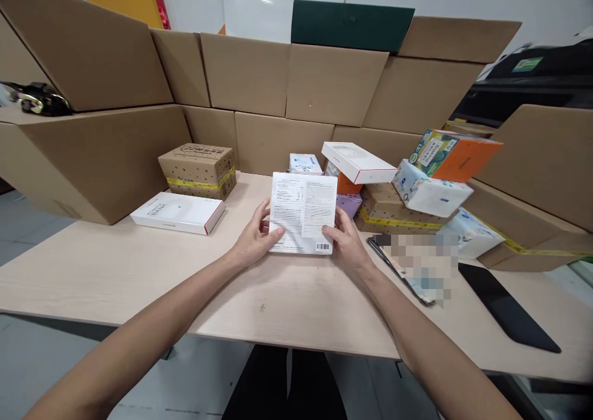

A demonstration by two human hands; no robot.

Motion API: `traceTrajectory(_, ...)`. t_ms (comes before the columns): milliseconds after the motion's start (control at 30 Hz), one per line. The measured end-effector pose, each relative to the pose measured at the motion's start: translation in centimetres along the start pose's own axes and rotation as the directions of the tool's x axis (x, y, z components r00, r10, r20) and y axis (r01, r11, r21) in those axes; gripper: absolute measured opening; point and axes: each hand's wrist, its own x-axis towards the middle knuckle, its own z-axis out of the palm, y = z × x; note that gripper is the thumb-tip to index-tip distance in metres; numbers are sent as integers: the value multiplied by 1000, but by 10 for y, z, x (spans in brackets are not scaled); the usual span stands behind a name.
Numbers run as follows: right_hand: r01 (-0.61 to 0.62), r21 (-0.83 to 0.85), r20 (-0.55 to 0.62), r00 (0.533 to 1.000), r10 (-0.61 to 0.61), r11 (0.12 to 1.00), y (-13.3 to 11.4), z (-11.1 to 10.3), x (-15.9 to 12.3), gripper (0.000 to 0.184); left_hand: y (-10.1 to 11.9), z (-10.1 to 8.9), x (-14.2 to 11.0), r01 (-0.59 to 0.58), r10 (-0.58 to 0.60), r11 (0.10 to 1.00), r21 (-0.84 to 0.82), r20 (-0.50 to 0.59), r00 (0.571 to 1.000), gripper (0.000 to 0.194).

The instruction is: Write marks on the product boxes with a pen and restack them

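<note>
Between my two hands a white box [303, 213] is held upright over the middle of the table, its face with small print and a barcode turned toward me. My left hand [257, 235] grips its left edge, thumb on the front. On the right edge my right hand [346, 238] does the same, and its other fingers go behind. The box hides part of what stands at the back. To the left lies a flat white power bank box [178, 213]. A similar white box [359, 162] rests tilted on the pile at the right.
A brown carton with yellow tape [199, 170] stands at the back left. Several tissue packs, such as a white one [430, 188] under an orange one [472, 154], are stacked at the right. A black flat object [507, 306] lies on the table [259, 309]. Cardboard walls [282, 139] enclose the back.
</note>
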Motion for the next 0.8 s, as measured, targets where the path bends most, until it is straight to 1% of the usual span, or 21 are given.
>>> traceTrajectory(133,5,12,25,1000,-5,1000,-2,-1,-1,59,4,-3,-3,88,-82,991,-102,66,994,93)
traceTrajectory(267,16,21,34,999,-17,1000,-4,-1,-2,63,6,-4,-2,110,-105,982,-152,45,993,93)
traceTrajectory(433,19,19,41,999,-20,1000,-6,2,-3,67,5,-6,-2,101,-97,980,-172,27,995,92)
traceTrajectory(533,18,15,49,999,-19,1000,-7,2,-3,68,1,-8,-1,60,-56,989,-137,31,998,90)
traceTrajectory(633,31,3,66,997,-31,1000,-7,2,-4,68,-5,-10,1,-11,13,999,-51,42,999,93)
traceTrajectory(733,37,-55,88,996,-33,998,-7,3,-3,63,-11,-12,2,-78,76,996,50,47,996,96)
traceTrajectory(800,42,-106,89,996,-33,993,-7,2,-3,59,-14,-13,3,-105,103,990,98,31,994,96)
